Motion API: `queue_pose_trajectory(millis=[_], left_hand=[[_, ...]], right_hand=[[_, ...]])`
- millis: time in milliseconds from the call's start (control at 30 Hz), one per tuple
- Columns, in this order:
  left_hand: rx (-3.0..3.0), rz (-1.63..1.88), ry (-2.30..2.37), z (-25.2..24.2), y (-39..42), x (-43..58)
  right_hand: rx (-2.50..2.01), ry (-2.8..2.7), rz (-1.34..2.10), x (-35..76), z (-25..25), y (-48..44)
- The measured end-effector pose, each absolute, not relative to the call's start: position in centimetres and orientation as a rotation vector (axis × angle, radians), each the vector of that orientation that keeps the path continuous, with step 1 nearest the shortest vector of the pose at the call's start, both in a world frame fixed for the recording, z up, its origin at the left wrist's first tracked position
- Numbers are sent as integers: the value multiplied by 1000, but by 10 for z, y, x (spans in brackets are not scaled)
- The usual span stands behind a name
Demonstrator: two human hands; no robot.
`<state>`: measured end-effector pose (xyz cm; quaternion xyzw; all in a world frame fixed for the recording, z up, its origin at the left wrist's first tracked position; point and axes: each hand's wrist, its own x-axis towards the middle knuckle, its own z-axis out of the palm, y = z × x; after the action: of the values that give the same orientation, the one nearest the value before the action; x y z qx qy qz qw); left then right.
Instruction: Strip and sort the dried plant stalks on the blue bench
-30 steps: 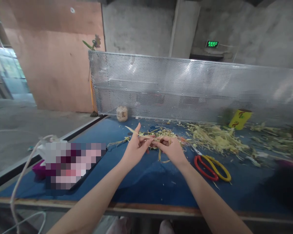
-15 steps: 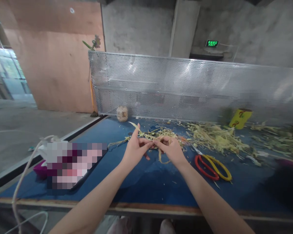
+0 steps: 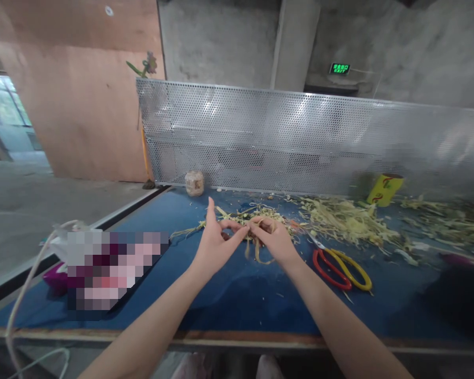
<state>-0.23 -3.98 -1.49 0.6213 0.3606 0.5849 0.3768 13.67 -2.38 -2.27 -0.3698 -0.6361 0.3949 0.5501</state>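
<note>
My left hand point(image 3: 215, 242) and my right hand point(image 3: 274, 238) meet over the blue table point(image 3: 229, 295), both pinching a thin pale yellow straw strip point(image 3: 256, 251) between thumb and fingers. The strip loops down below my right hand. The left index finger sticks up while its thumb and other fingers pinch. Just behind the hands lies a small heap of straw scraps point(image 3: 253, 215).
Red and yellow handled scissors point(image 3: 339, 268) lie right of my right hand. More straw point(image 3: 347, 221) spreads along the back right. A yellow can point(image 3: 385, 189) and a small jar point(image 3: 194, 183) stand by the perforated metal screen point(image 3: 300, 142). A blurred object point(image 3: 106, 268) and white cable point(image 3: 27, 284) lie at left.
Both hands stayed together on the strip, shifting slightly left and down in view. The straw end by the left index finger has dropped lower; the fingers pinch closer.
</note>
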Motion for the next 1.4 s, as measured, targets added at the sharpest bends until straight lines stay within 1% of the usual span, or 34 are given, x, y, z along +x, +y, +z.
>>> queue_pose_trajectory(millis=[100, 400, 667, 767, 967, 1167, 1300, 1400], left_hand=[[1484, 1594, 901, -13, -37, -3], [1497, 1605, 882, -11, -37, -4], [1376, 1735, 855, -5, -33, -11], [1361, 1668, 877, -7, -34, -8], [1582, 1360, 777, -16, -36, -1], [1645, 1318, 760, -17, -33, -6], [1769, 1352, 897, -17, -33, -7], [1759, 1339, 884, -18, -34, -5]], right_hand=[[-869, -1536, 941, 136, -21, -26], [-908, -1627, 967, 137, -17, -31], [-877, -1597, 998, 138, -21, -29], [-896, -1539, 1019, 138, -20, -28], [-838, -1545, 1057, 139, -19, -27], [-837, -1576, 1110, 140, -21, -26], [-825, -1605, 1039, 140, -21, -25], [-832, -1605, 990, 139, -19, -27]])
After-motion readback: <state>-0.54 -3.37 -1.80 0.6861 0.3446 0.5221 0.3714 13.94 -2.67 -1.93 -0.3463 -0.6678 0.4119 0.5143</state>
